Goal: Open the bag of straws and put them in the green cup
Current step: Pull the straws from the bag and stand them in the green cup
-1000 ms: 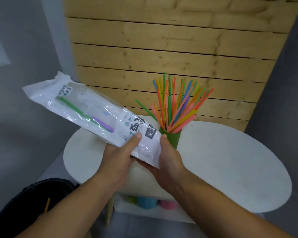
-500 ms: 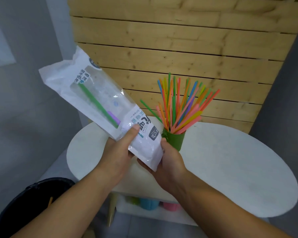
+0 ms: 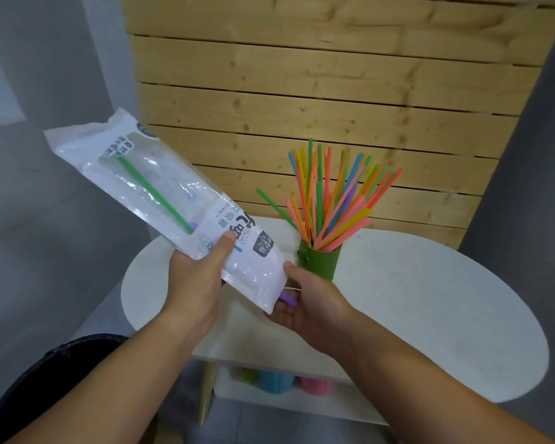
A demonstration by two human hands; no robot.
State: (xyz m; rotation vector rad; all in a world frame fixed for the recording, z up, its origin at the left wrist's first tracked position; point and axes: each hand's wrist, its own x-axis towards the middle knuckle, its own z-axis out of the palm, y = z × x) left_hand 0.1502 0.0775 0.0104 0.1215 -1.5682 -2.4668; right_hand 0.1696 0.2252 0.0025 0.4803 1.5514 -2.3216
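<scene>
Holding the bag of straws (image 3: 173, 200) tilted above the worktop (image 3: 430, 299), upper end up-left, lower end pointing down at my right hand. Left hand (image 3: 196, 283) is gripping the bag at its printed band, thumb on top. Right hand (image 3: 308, 302) is sitting cupped palm-up under the bag's lower end, fingers loose, thumb touching the bag's edge. A purple straw (image 3: 287, 298) is poking out of the bag onto those fingers. A green straw (image 3: 151, 193) is showing through the clear panel.

Green cup (image 3: 318, 261) is standing on the worktop just beyond the right hand, packed with coloured straws (image 3: 334, 193) fanning out; one green one is leaning left toward the bag. Wooden slat wall (image 3: 334, 91) is closing off the back behind the cup. The widest stretch of worktop is lying right of the cup. Black bin (image 3: 45, 379) is sitting lower left. Coloured cups (image 3: 276, 381) are standing on a shelf under the worktop.

Bag print is reading "Drink" and "Straw"; the rest is Chinese characters.
</scene>
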